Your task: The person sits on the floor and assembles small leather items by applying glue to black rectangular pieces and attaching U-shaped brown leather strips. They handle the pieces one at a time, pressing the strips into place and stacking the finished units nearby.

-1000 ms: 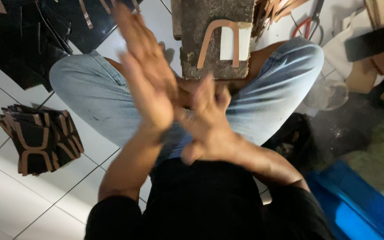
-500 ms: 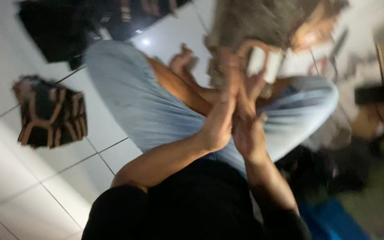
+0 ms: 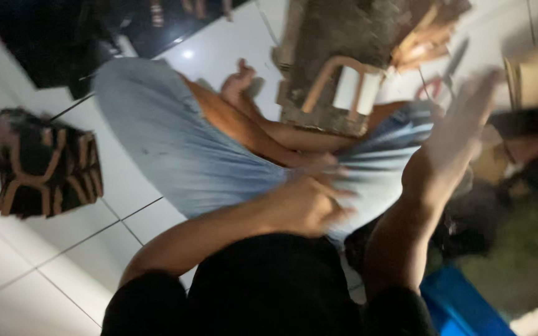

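A person sits cross-legged on a white tile floor (image 3: 51, 274), both hands apart and empty.

The left hand (image 3: 303, 205) rests loosely curled against the lap in pale blue jeans (image 3: 175, 149); the right hand (image 3: 462, 134) is raised to the right, fingers spread, holding nothing. Nearest ahead, past the crossed legs, lies a grey stone block (image 3: 344, 62) with a tan strap (image 3: 328, 78) and a white piece on it. A stack of dark sandal pieces (image 3: 45, 165) sits far left. The open right hand is near scissors (image 3: 443, 74) and clutter on the right; a careless sweep could probably strike the blades or scatter pieces. Motion blur smears the right hand and the right-side clutter; the dark pile at far top is cut off.
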